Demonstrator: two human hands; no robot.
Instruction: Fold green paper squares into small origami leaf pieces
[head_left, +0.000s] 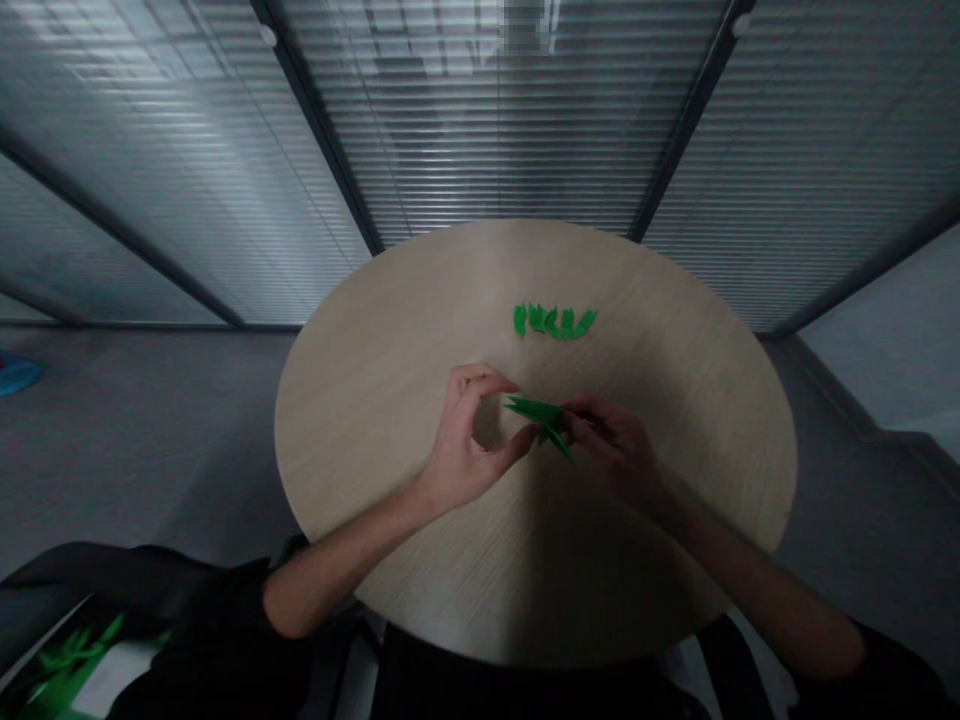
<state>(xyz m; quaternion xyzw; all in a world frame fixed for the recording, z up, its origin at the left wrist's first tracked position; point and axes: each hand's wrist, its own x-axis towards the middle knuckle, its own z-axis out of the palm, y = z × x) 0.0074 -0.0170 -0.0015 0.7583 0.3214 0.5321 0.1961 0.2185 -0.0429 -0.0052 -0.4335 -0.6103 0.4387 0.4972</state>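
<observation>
A piece of green folded paper [537, 410] with pointed ends is held above the middle of the round table. My right hand [616, 444] pinches it at its right side between thumb and fingers. On the other side, my left hand [469, 440] curves in a C, its thumb and forefinger wide apart. The left thumb tip reaches the lower edge of the paper; whether it touches cannot be told. Farther back on the table lies a row of several small green folded pieces [553, 320].
The round wooden table [360, 400] stands against glass panels with blinds [495, 150]. At the lower left, bright green material and a white sheet [116, 680] lie beside my arm. Something blue [16, 374] is on the floor at the far left.
</observation>
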